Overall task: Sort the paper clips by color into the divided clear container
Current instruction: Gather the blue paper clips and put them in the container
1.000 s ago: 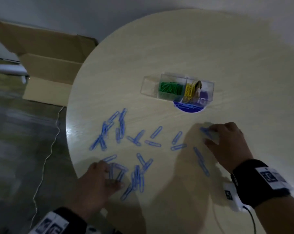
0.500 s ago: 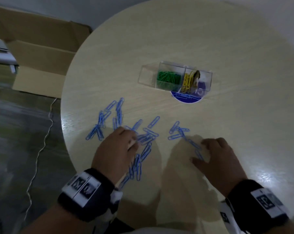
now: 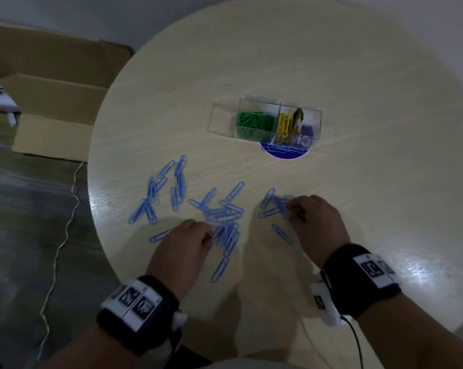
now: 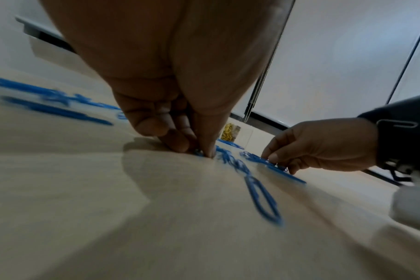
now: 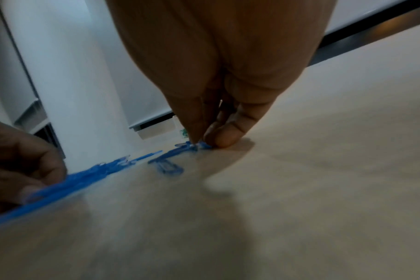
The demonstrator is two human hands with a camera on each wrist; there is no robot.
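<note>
Both hands moved inward; left hand, right hand fingers pinching blue clips.

Dim, uneven indoor lighting; wide-angle views with motion blur.
Glare patches lie on the table at right and left edge; both hands cast soft shadows toward the viewer. Wrist views are blurred: blue paper clips smear, and straight lines bow near the frame edges.

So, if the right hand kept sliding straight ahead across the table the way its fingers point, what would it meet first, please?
Probably the cluster of blue clips at the right hand's fingertips; beyond them, likely the clear container, though depth is unclear.
</note>
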